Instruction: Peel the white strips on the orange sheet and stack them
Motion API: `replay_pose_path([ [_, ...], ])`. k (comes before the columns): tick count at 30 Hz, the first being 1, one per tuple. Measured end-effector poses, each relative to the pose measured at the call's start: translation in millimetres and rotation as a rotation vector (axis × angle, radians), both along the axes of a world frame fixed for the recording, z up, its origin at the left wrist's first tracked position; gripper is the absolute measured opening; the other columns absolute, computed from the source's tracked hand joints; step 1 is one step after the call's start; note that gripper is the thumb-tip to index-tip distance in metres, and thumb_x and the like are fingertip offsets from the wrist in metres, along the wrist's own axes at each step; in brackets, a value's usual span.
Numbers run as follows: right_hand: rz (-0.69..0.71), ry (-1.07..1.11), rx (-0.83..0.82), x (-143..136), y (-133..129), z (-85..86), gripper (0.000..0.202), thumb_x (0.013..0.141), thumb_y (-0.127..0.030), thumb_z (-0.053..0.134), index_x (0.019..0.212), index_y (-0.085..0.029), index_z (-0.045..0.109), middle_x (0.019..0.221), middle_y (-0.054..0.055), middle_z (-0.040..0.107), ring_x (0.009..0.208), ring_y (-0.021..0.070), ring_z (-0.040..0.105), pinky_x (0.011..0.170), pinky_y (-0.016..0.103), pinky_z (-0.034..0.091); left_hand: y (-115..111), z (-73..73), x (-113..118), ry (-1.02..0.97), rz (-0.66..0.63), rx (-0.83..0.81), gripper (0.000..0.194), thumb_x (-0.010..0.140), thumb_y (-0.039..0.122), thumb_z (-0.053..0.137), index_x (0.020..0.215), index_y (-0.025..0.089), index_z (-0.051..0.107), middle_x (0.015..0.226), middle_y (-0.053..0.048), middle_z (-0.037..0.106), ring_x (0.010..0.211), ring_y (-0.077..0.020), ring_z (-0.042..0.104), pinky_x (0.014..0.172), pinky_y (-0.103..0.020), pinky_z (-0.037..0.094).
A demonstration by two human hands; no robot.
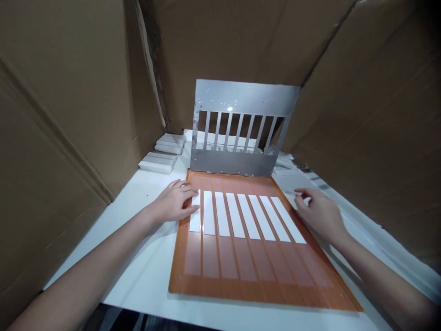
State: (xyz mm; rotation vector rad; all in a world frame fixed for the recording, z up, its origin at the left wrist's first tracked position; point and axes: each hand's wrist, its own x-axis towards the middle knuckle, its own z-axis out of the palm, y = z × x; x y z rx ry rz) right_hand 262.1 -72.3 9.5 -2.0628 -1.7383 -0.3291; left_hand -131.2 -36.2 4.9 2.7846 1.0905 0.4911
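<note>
An orange board [237, 287] lies on the white table, with a row of white strips [236, 216] set side by side across its middle. My left hand [181, 201] rests at the board's left edge, fingers spread and fingertips at the leftmost strip [195, 216]. Beyond the board's right edge is my right hand [319, 211], its fingers loosely curled with a small gap between thumb and index finger; nothing shows in it. A metal frame with slots [234, 161] stands raised along the board's far edge, leaning back.
Two stacks of white strips, a nearer stack [158, 162] and a farther stack [169, 143], sit at the back left. Cardboard walls [69, 92] enclose the table [138, 271] on the left, back and right. Crumpled white material [285, 161] lies behind the frame at right.
</note>
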Motion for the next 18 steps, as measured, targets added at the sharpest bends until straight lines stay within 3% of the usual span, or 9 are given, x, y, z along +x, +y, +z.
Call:
replay_pose_path([
  [5, 0.354, 0.006, -0.026, -75, 36, 29.3, 0.022, 0.078, -0.024, 0.049, 0.091, -0.015, 0.065, 0.084, 0.008, 0.064, 0.074, 0.0190, 0.056, 0.067, 0.029, 0.040, -2, 1.1, -1, -0.003, -0.009, -0.044, 0.054, 0.080, 0.061, 0.046, 0.114, 0.021, 0.056, 0.122, -0.003, 0.057, 0.120, -0.0281, 0.040, 0.105, -0.045, 0.022],
  [9, 0.572, -0.066, -0.125, -146, 67, 26.0, 0.022, 0.081, -0.026, 0.050, 0.092, -0.018, 0.068, 0.092, 0.008, 0.063, 0.087, 0.0211, 0.051, 0.078, 0.033, 0.037, -3, 1.9, -1, 0.017, -0.012, -0.081, 0.065, 0.075, 0.069, 0.046, 0.118, 0.021, 0.052, 0.126, -0.005, 0.053, 0.121, -0.0297, 0.039, 0.106, -0.047, 0.019],
  [13, 0.645, -0.106, -0.151, -195, 84, 6.1, 0.028, 0.086, -0.032, 0.046, 0.097, -0.019, 0.068, 0.096, 0.009, 0.058, 0.090, 0.0224, 0.045, 0.080, 0.034, 0.035, -2, -1.1, 0, 0.041, 0.000, -0.101, 0.073, 0.072, 0.073, 0.045, 0.121, 0.020, 0.049, 0.128, -0.006, 0.050, 0.122, -0.0298, 0.038, 0.107, -0.047, 0.016],
  [18, 0.610, -0.147, -0.195, -217, 90, -3.4, 0.030, 0.086, -0.035, 0.046, 0.080, -0.018, 0.071, 0.093, 0.010, 0.057, 0.092, 0.0245, 0.041, 0.079, 0.036, 0.033, 1, -4.2, 0, 0.035, 0.005, -0.101, 0.078, 0.069, 0.076, 0.045, 0.121, 0.018, 0.049, 0.126, -0.008, 0.050, 0.122, -0.0299, 0.037, 0.107, -0.047, 0.016],
])
